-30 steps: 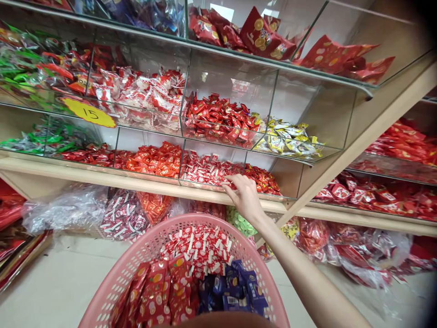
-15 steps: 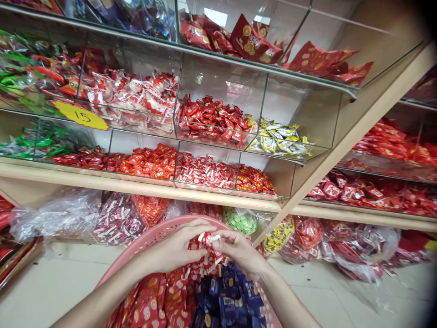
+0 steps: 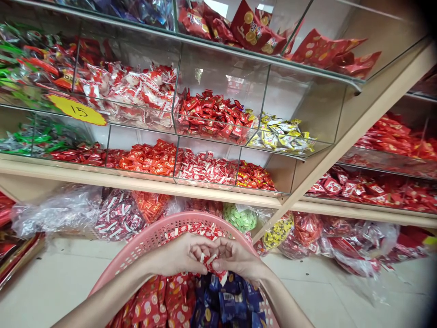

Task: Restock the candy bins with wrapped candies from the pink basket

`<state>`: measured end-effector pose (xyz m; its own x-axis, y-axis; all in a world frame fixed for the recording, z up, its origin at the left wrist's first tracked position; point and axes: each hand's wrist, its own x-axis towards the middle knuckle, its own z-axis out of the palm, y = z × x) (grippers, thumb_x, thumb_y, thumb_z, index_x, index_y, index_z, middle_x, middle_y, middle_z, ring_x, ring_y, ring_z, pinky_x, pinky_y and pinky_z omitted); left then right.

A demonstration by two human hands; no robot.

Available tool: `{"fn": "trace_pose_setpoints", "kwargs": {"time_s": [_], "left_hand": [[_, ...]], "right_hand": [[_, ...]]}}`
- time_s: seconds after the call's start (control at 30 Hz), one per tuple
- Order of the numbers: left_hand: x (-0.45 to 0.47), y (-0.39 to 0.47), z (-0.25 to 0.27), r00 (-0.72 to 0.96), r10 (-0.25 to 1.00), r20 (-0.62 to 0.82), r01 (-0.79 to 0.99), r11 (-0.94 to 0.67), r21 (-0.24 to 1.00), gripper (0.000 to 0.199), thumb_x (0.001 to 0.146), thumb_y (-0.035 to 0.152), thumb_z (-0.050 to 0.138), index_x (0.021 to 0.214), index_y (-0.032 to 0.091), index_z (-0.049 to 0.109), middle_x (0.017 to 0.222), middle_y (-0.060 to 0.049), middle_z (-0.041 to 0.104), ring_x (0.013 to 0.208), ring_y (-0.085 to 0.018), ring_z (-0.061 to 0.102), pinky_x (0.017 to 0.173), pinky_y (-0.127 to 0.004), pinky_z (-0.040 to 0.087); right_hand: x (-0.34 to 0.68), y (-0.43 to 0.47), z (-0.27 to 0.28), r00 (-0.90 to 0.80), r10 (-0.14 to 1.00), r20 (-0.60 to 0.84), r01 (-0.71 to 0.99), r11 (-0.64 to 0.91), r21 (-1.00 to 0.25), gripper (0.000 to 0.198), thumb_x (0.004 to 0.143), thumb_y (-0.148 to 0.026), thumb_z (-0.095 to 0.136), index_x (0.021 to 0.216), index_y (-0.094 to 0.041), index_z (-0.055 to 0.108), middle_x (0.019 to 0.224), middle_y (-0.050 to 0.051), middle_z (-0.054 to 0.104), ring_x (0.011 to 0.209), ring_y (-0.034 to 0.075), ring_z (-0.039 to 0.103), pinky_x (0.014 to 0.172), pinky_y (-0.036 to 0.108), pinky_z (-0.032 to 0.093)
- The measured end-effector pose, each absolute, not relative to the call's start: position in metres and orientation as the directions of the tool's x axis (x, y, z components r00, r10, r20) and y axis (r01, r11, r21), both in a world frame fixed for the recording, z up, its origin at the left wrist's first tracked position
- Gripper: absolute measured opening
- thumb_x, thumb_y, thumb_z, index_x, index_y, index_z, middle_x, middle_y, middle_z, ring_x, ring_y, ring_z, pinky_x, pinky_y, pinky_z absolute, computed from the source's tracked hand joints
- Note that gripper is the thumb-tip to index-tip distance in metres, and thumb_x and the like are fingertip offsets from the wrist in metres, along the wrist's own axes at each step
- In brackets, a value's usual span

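- Red-and-white candies (image 3: 213, 263), small bunch: lower centre of frame, btwn the two hands, above the basket's contents.
- L hand (image 3: 180, 255): fingers curled, gripping the bunch from its L side; thumb against wrappers.
- R hand (image 3: 239, 262): likewise closed round the bunch from the R, thumb laid over it; fingertips of both hands meet or nearly so (exact contact can't be told).
- Pink basket (image 3: 128, 259), perforated wall, lower centre, directly beneath hands; bottom edge of frame cuts it off.
- In basket: loose candy pile (image 3: 198, 229), same red/white pattern, at far side, partly hidden by hands; red packets w/ orange-slice print (image 3: 150, 303), lower L; dk blue packets (image 3: 235, 303), lower R.
- Beyond basket, on floor (image 3: 300, 284): clear plastic bag (image 3: 61, 209), L; bag of green sweets (image 3: 241, 218), just R of centre; bag of yellow sweets (image 3: 280, 231), farther R.
- Shelf unit (image 3: 191, 190), mid to upper frame, glass-fronted bins. Bottom row, ctr: red/white sweets (image 3: 208, 168), btwn orange packets (image 3: 152, 157) (L) and red-yellow sweets (image 3: 256, 175) (R).
- Yellow tag (image 3: 78, 109), marked "15", L side, row above.
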<state>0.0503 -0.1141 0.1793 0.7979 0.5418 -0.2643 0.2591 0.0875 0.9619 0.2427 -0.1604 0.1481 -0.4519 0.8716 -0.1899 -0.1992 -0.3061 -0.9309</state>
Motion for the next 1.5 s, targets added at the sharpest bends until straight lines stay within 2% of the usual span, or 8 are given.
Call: {"fn": "trace_pose_setpoints", "kwargs": {"time_s": [0.2,0.37,0.53,0.7,0.87,1.03,1.3,1.5], "left_hand": [[0.051,-0.119,0.172,0.816,0.55,-0.177,0.264,-0.083,0.961,0.042,0.063,0.026,0.071,0.104,0.025,0.066,0.094,0.001,0.052,0.063,-0.004,0.044,0.054,-0.015,0.034],[0.053,-0.124,0.172,0.82,0.56,-0.121,0.283,-0.212,0.936,0.044,0.068,0.028,0.069,0.111,0.03,0.061,0.099,0.0,0.052,0.071,-0.007,0.049,0.061,-0.018,0.037],[0.056,-0.127,0.175,0.81,0.587,-0.009,0.325,-0.436,0.839,0.026,0.071,0.024,0.066,0.096,0.025,0.065,0.092,0.001,0.051,0.082,-0.011,0.049,0.07,-0.02,0.036],[0.058,-0.122,0.178,0.775,0.631,-0.041,0.318,-0.333,0.888,0.018,0.072,0.027,0.064,0.089,0.021,0.063,0.085,0.003,0.052,0.067,-0.006,0.046,0.058,-0.017,0.034],[0.059,-0.117,0.178,0.719,0.685,-0.119,0.278,-0.126,0.952,0.022,0.071,0.023,0.062,0.093,0.019,0.06,0.079,0.003,0.055,0.066,-0.007,0.05,0.057,-0.018,0.038],[0.059,-0.114,0.174,0.722,0.683,-0.107,0.162,-0.017,0.987,0.02,0.072,0.021,0.06,0.089,0.017,0.05,0.078,0.002,0.058,0.072,-0.01,0.056,0.063,-0.02,0.042],[0.054,-0.107,0.164,0.669,0.743,0.01,0.367,-0.342,0.865,0.015,0.076,0.031,0.059,0.082,0.019,0.052,0.078,0.003,0.055,0.071,-0.01,0.051,0.066,-0.022,0.041],[0.056,-0.114,0.173,0.7,0.711,0.067,0.494,-0.55,0.674,0.032,0.081,0.035,0.054,0.112,0.026,0.056,0.113,-0.003,0.056,0.106,-0.019,0.051,0.091,-0.032,0.041]], "right_hand": [[0.238,-0.164,0.15,-0.467,0.87,-0.157,-0.231,-0.291,-0.928,0.037,0.058,-0.032,0.08,0.081,-0.017,0.055,0.074,-0.004,0.058,0.07,0.008,0.053,0.064,0.021,0.039],[0.235,-0.167,0.15,-0.43,0.892,-0.14,-0.258,-0.27,-0.928,0.038,0.059,-0.03,0.08,0.085,-0.018,0.054,0.079,-0.003,0.059,0.076,0.01,0.055,0.069,0.023,0.04],[0.234,-0.168,0.149,-0.382,0.916,-0.122,-0.235,-0.223,-0.946,0.027,0.068,-0.03,0.074,0.084,-0.018,0.057,0.08,-0.002,0.06,0.077,0.01,0.055,0.074,0.024,0.041],[0.236,-0.168,0.152,-0.351,0.924,-0.154,-0.229,-0.244,-0.942,0.023,0.073,-0.034,0.07,0.087,-0.017,0.062,0.084,0.0,0.062,0.082,0.011,0.057,0.076,0.023,0.041],[0.239,-0.168,0.152,-0.414,0.87,-0.268,-0.284,-0.404,-0.87,0.032,0.077,-0.035,0.066,0.103,-0.018,0.058,0.082,0.002,0.065,0.073,0.012,0.063,0.068,0.024,0.047],[0.241,-0.164,0.15,-0.303,0.912,-0.277,-0.368,-0.38,-0.849,0.034,0.073,-0.03,0.07,0.103,-0.016,0.059,0.089,0.003,0.066,0.079,0.012,0.064,0.076,0.025,0.05],[0.242,-0.161,0.147,-0.272,0.912,-0.307,-0.393,-0.397,-0.83,0.028,0.07,-0.03,0.073,0.089,-0.014,0.061,0.083,0.004,0.068,0.078,0.013,0.066,0.073,0.023,0.05],[0.242,-0.161,0.146,-0.25,0.922,-0.297,-0.383,-0.376,-0.844,0.029,0.067,-0.03,0.075,0.088,-0.015,0.062,0.083,0.003,0.067,0.076,0.013,0.065,0.07,0.023,0.05]]}}
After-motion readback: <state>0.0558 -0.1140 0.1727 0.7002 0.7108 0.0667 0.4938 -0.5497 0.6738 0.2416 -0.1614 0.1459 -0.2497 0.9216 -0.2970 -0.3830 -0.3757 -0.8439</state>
